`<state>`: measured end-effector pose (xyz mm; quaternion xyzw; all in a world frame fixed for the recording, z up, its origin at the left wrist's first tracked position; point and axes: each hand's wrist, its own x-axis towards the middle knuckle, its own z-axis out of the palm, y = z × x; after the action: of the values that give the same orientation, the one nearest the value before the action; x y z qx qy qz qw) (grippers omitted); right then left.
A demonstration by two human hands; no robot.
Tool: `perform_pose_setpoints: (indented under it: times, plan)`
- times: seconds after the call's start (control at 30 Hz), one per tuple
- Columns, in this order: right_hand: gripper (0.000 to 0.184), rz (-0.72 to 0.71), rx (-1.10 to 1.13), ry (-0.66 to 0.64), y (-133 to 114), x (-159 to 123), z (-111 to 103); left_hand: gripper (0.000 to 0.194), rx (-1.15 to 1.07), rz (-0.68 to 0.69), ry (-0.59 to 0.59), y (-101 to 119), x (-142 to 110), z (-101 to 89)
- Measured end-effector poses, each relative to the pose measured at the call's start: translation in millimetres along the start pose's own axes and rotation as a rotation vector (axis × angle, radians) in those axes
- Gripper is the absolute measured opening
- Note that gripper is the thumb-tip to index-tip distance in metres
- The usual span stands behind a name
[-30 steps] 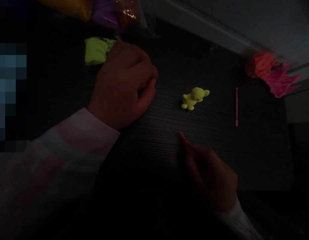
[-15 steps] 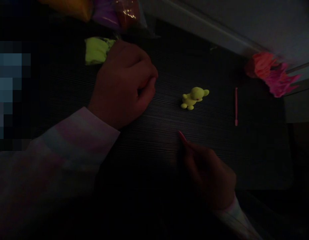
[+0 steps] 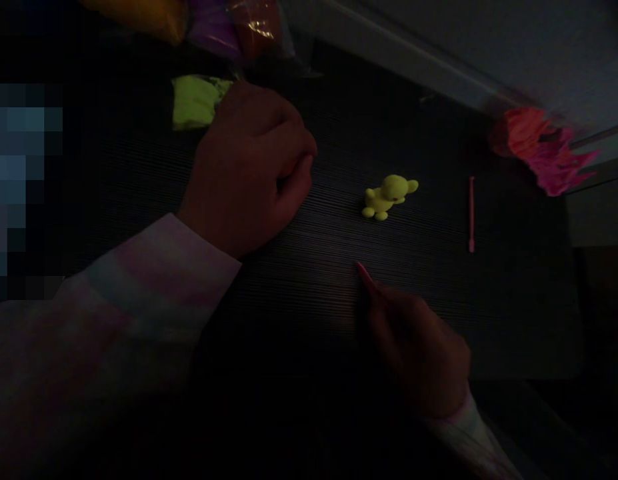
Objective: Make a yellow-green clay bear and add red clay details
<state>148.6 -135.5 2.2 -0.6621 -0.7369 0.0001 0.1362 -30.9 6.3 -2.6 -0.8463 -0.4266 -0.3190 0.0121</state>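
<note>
Pinching a pink tool (image 3: 367,277) between thumb and fingers, the right hand (image 3: 423,347) sits at the near part of the table (image 3: 519,300) in the head view, the tool's tip pointing toward the left hand but well apart from it. The left hand (image 3: 249,170) is curled closed, back upward, with a small gap beside the thumb; whether anything is inside I cannot tell. It partly covers a yellow-green packet (image 3: 193,102), though contact is unclear.

The yellow figure (image 3: 381,201) rests on the table between the hands and a second pink stick (image 3: 471,215), touched by neither hand. Farther off lie a purple bag (image 3: 213,30), an orange bag (image 3: 149,17) and, by the wall (image 3: 439,40), a crumpled coral-and-pink bundle (image 3: 529,130).

Hardly anything has changed over the last second: both hands, the tool and the figure keep their places, with only a slight drift of the view. That suggests a pause in the handling.
</note>
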Motion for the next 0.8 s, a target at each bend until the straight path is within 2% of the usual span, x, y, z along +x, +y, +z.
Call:
perform_pose_setpoints:
  times: [0.43, 0.8]
  plan:
    - [0.015, 0.065, -0.054, -0.084, -12.0, 6.9, -12.6, 0.019, -0.002, 0.019, -0.012, 0.1, 0.0, -0.7]
    - [0.018, 0.016, -0.112, -0.073, -10.9, 7.0, -12.3, 0.017, -0.042, 0.034, 0.02, -1.5, -0.5, 1.2]
